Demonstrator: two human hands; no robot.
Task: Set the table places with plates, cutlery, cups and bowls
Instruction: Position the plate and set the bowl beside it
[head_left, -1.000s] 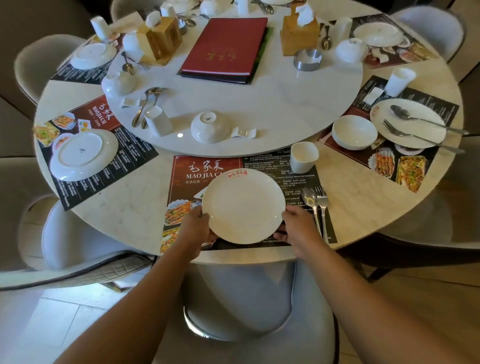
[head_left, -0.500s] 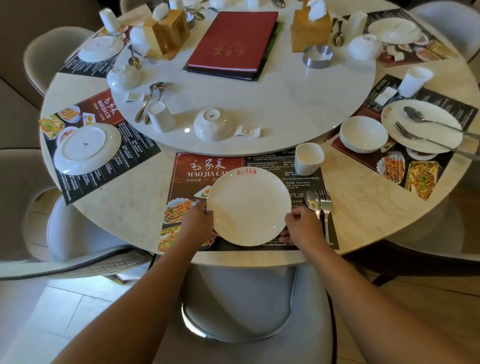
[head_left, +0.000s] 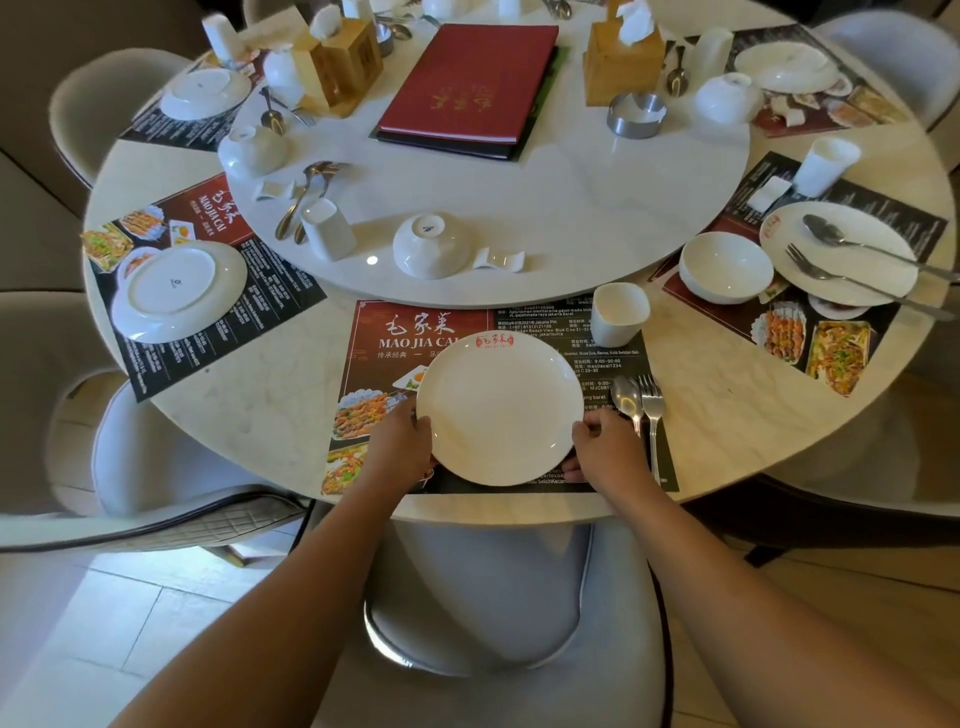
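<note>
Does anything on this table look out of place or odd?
Yes. The left place's plate and a bowl on the central turntable lie upside down, bases showing, unlike the upright plate nearest.

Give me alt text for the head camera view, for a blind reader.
A person's left hand and right hand grip the rim of a white plate over a placemat at the near edge of a marble table. A spoon, fork and white cup sit to its right; an upside-down bowl stands on the turntable beyond.

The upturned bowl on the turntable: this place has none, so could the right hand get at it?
Probably, once the right hand releases the plate: the bowl sits uncovered at the turntable's near edge.
</note>
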